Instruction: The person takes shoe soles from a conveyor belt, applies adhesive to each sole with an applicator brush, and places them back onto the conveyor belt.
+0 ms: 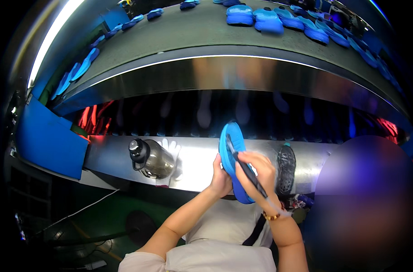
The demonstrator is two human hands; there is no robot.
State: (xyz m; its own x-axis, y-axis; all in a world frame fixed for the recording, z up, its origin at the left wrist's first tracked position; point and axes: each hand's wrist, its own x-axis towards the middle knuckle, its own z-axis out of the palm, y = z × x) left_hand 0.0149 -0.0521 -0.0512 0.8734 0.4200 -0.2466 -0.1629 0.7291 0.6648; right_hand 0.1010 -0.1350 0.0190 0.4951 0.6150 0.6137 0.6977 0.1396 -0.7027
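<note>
A grey-green conveyor belt (179, 34) bearing blue shoe soles (239, 16) runs beyond a steel ledge (197, 170). Over the ledge's near edge is a two-tone blue outsole (227, 152), between a dark shoe sole (286, 170) and a smoky bottle (159, 161). The left hand (221, 179) grips the outsole's left side; the right hand (260, 174) clasps a slim black-handled tool (250, 174), tip over its light-blue face.
</note>
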